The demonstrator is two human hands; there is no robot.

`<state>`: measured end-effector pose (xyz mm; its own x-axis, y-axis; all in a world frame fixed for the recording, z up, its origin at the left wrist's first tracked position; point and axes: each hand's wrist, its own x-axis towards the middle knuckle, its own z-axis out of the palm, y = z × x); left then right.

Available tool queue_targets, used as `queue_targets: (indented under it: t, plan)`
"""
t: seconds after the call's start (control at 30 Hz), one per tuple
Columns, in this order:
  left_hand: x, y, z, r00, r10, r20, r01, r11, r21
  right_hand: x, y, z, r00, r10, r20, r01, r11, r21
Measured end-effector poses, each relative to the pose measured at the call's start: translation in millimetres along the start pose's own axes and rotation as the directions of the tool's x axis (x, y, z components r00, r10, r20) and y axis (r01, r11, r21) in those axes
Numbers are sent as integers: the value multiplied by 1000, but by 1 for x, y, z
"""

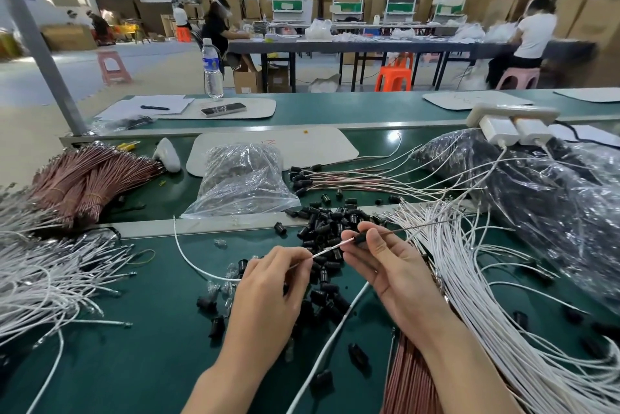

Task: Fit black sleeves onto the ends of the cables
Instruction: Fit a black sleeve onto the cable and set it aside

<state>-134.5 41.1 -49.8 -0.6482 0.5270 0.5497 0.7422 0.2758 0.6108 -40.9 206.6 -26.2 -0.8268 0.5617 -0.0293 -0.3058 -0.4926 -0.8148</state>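
Observation:
My left hand (268, 282) pinches the end of a white cable (330, 249) whose tip points up and right. My right hand (385, 262) pinches a black sleeve (360, 239) just past that tip, along with a thin dark wire that runs off to the right. Whether the cable tip is inside the sleeve I cannot tell. Under both hands lies a heap of loose black sleeves (330, 225) on the green bench (141, 313). The white cable loops left across the bench and back.
Bundles of white cables (476, 279) lie at the right and white cables (40, 279) at the left. Brown cable bundles (87, 178) sit at the back left. Several sleeved cables (335, 178) lie behind the heap, beside a clear bag (241, 178). A large bag (553, 195) fills the right.

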Motion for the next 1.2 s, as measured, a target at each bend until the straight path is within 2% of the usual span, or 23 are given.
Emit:
queue_targets:
  t: [0.37, 0.53, 0.7, 1.0, 1.2]
  plan:
    - [2, 3, 0, 999, -8, 50, 12, 998, -62, -3, 9, 6, 992, 56, 111, -35, 982, -185]
    - [0, 4, -2, 994, -19, 103, 22, 999, -26, -2, 8, 6, 997, 43, 68, -28, 979, -204]
    - [2, 2, 0, 993, -10, 116, 8, 1000, 14, -5, 12, 9, 994, 71, 89, -43, 957, -286]
    - [3, -1, 1, 997, -21, 70, 25, 998, -63, -1, 15, 7, 998, 41, 42, -29, 964, -263]
    - [2, -3, 1, 997, -24, 80, 29, 997, -66, -2, 16, 5, 994, 74, 83, -49, 963, -265]
